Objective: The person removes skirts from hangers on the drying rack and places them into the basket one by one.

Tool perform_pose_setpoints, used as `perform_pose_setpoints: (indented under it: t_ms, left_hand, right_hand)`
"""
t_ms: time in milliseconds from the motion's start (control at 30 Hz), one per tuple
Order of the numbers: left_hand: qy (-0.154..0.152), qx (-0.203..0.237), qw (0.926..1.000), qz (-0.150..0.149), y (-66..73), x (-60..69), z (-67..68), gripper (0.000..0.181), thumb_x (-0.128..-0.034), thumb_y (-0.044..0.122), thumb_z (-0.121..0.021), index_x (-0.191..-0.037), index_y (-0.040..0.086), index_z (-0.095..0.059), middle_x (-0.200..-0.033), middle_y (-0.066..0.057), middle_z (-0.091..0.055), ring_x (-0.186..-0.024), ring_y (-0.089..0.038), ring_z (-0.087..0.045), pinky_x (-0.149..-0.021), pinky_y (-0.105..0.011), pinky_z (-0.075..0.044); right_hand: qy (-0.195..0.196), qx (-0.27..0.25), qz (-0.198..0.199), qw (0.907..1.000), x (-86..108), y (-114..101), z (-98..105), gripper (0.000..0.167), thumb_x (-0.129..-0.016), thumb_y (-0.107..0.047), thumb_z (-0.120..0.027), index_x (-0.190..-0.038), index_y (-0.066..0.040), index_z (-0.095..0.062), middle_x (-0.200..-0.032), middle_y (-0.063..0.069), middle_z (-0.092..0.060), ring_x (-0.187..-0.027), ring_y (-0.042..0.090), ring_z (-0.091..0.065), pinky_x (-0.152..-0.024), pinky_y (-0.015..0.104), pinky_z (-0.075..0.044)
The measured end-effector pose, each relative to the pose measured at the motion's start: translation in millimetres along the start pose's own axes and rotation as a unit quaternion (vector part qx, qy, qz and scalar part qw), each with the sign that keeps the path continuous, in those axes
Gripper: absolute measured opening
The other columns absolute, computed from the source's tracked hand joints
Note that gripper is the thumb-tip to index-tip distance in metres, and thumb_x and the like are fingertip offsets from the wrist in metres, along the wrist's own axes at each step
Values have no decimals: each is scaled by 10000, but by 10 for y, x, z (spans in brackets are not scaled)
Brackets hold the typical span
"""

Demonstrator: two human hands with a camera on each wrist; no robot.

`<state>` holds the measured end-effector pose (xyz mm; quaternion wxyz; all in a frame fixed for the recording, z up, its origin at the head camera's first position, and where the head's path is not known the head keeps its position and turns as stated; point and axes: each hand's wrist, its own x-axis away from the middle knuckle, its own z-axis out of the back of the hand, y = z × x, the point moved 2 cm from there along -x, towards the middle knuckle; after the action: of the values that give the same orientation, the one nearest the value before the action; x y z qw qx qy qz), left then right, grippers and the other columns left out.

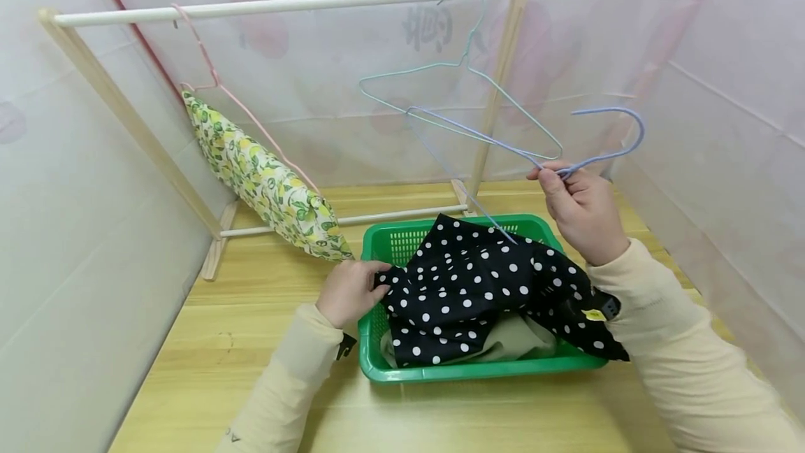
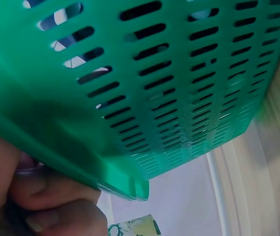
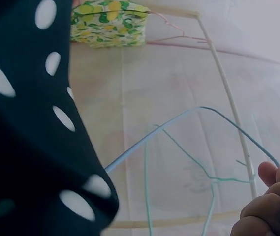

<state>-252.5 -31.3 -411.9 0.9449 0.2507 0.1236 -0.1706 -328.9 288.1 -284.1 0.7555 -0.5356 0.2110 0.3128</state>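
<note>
My right hand (image 1: 581, 212) pinches the neck of a blue wire hanger (image 1: 472, 130), its hook pointing up to the right. One end of that hanger reaches down to the black cloth with white dots (image 1: 465, 285), which lies in and over a green basket (image 1: 440, 373). The cloth drapes over the basket's right rim near my right wrist. At the basket's left side my left hand (image 1: 352, 291) pinches the cloth's left edge. In the left wrist view, curled fingers (image 2: 61, 206) are beside the basket's rim. The right wrist view shows the dotted cloth (image 3: 26, 118) close up.
Behind the basket stands a rack with a white rod (image 1: 283, 4) and wooden legs. A pink hanger (image 1: 251, 117) with lemon-print cloth (image 1: 258, 180) hangs on its left, and an empty mint-green hanger (image 1: 468, 40) on its right. Grey-green cloth (image 1: 518, 338) lies under the dotted cloth.
</note>
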Motion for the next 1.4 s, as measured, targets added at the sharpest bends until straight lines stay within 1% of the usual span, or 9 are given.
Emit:
perform_pose_setpoints:
  t_ms: [233, 367, 567, 667, 833, 933, 1067, 1167, 1400]
  left_hand:
    - [66, 319, 9994, 135, -19, 7, 51, 473, -813, 179, -776, -1226, 2, -627, -524, 128, -445, -444, -17, -406, -459, -213, -384]
    - [639, 767, 9950, 50, -19, 26, 142, 456, -833, 140, -758, -1235, -10, -603, -607, 94, -492, -502, -33, -445, -511, -221, -432]
    - [1626, 1120, 9799, -269, 3, 62, 296, 315, -844, 83, -735, -1136, 6, -646, -738, 23, -551, -587, -81, -505, -525, -215, -455]
    - [1980, 1206, 9719, -397, 7, 70, 345, 264, -846, 68, -726, -1097, 13, -660, -787, -26, -565, -635, -114, -536, -523, -216, -463]
    - [2687, 1295, 9514, -760, 43, 77, 430, 249, -836, 68, -725, -1069, 5, -665, -951, -104, -584, -769, -200, -570, -591, -282, -511]
    - [3300, 1223, 9295, -1106, 100, 95, 514, 244, -857, 136, -697, -1048, -11, -664, -1039, -158, -580, -861, -253, -557, -702, -297, -491]
    - [3810, 1094, 9043, -1582, 168, 110, 582, 312, -893, 231, -663, -1058, -33, -658, -1116, -213, -586, -1012, -332, -547, -883, -330, -440]
    - [3660, 1047, 9057, -1866, 194, 91, 578, 372, -893, 258, -682, -1106, -46, -647, -1165, -201, -590, -1081, -365, -537, -972, -375, -411]
    - [2912, 730, 9316, -2048, 191, 86, 480, 442, -911, 381, -654, -1094, -21, -668, -1083, -148, -661, -1034, -316, -603, -1007, -474, -402]
  right_hand:
    - [-209, 553, 299, 9978, 30, 44, -138, 190, -983, -10, -507, -982, 69, -679, -506, 9, -328, -409, 80, -266, -428, 240, -239]
    - [-531, 825, 434, 9942, 51, 29, -205, 167, -970, -9, -536, -991, -10, -701, -500, -22, -325, -402, 66, -255, -425, 231, -245]
    - [-1035, 890, 548, 9891, 95, 27, -301, 185, -951, 8, -562, -1018, -60, -720, -503, -60, -371, -424, 37, -266, -411, 206, -256]
    - [-1233, 869, 529, 9871, 106, 25, -342, 191, -944, 17, -568, -1026, -49, -728, -579, -46, -530, -499, -11, -373, -480, 153, -336]
    - [-1761, 557, 613, 9809, 135, -12, -387, 218, -939, 45, -561, -1031, -60, -728, -759, -34, -657, -538, -11, -371, -533, 164, -387]
    - [-2130, 412, 813, 9728, 168, -62, -405, 236, -926, 64, -568, -1035, -77, -723, -827, -34, -685, -476, -10, -265, -490, 184, -340]
    - [-2567, 511, 1266, 9568, 210, -131, -438, 252, -904, 70, -597, -1055, -91, -719, -996, 3, -712, -556, -46, -420, -541, 158, -376]
    - [-2720, 704, 1719, 9442, 244, -182, -459, 222, -901, 22, -628, -1077, -78, -720, -1051, 30, -708, -648, -29, -495, -585, 153, -397]
    - [-2867, 914, 2386, 9233, 317, -282, -501, 224, -973, -229, -588, -1079, -86, -725, -954, -39, -714, -723, 0, -607, -653, 158, -491]
